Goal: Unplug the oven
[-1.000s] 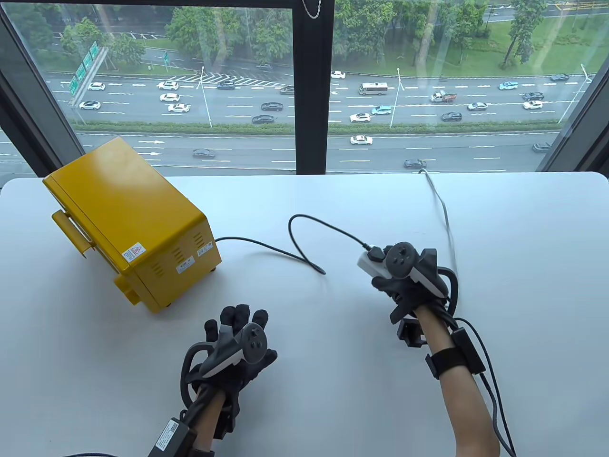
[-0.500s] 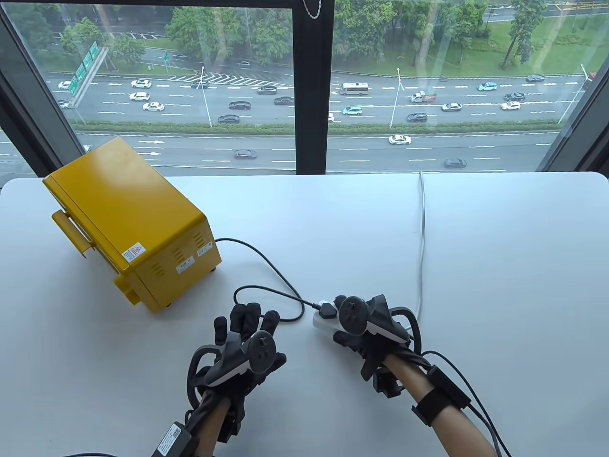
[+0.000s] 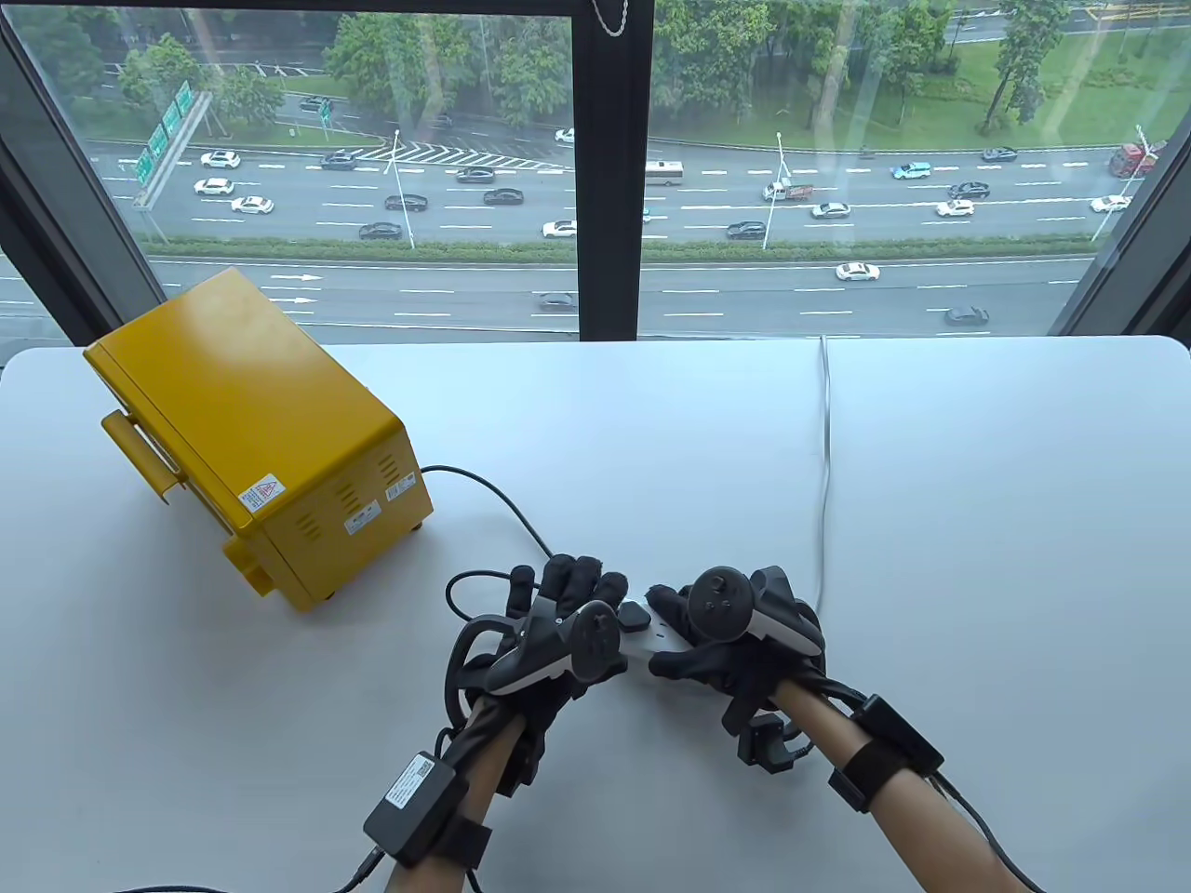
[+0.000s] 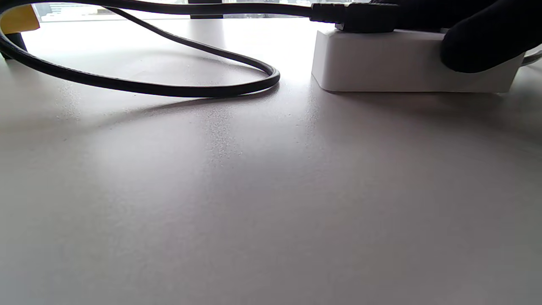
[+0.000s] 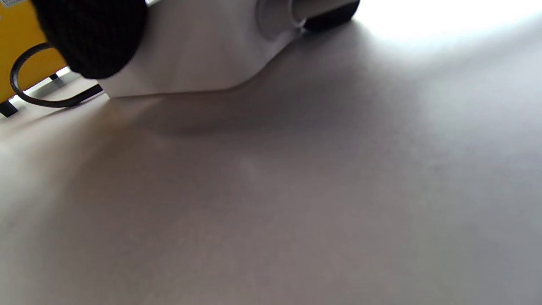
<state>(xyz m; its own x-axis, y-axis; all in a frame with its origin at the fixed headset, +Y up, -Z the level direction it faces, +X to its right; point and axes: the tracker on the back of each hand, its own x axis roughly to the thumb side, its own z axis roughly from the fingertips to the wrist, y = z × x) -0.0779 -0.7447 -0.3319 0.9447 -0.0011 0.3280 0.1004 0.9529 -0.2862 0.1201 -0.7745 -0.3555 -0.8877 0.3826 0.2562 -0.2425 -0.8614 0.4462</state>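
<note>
The yellow oven stands at the table's left. Its black cord runs from its back, loops, and ends in a black plug seated in a white power strip. My right hand grips the strip from above and holds it on the table. My left hand lies just left of the plug, fingers stretched out; I cannot see them closed on it. The left wrist view shows the plug in the strip. The right wrist view shows the strip under a gloved finger.
The strip's white cable runs back over the table's far edge by the window. A loop of the black cord lies on the table in front of my left hand.
My right hand pulled the power strip from mid-table toward the near edge and a little left. My left hand moved right and forward up to the plug. The cord's loop bunched up.
</note>
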